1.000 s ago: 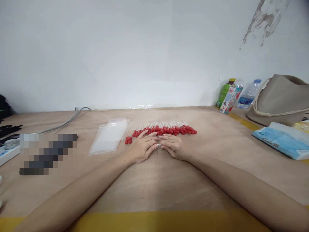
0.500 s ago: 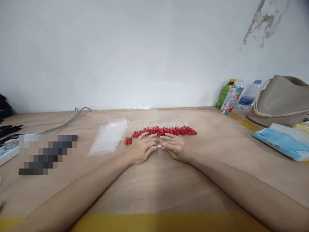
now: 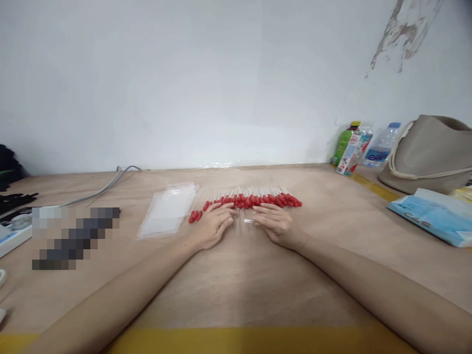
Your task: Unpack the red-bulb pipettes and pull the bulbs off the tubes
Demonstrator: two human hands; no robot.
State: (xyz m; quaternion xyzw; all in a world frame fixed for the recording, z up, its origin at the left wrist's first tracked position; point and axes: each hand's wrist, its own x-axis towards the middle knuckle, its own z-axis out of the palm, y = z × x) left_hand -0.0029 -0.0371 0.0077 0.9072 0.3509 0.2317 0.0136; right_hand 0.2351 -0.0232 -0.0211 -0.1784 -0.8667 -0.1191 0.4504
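Note:
A row of clear droppers with red bulbs [image 3: 254, 199] lies across the wooden table [image 3: 236, 285]. Just in front of it, my left hand [image 3: 212, 223] and my right hand [image 3: 276, 225] rest palm down, fingers stretched towards each other. A few clear tubes [image 3: 244, 220] lie on the table in the gap between the fingertips, and my right fingertips touch them. A couple of loose red bulbs [image 3: 194, 216] sit by my left hand's far side. A stack of clear plastic bags [image 3: 167, 211] lies to the left of them.
Three drink bottles [image 3: 350, 147] stand at the back right by the wall, next to a beige bag [image 3: 431, 152]. A blue tissue pack [image 3: 431, 214] lies on the right. A grey cable [image 3: 99, 189], a white power strip [image 3: 11, 233] and black items are at the left.
My hands have slid apart, opening a gap between the fingertips, which were touching over the clear tubes. The view has shifted slightly.

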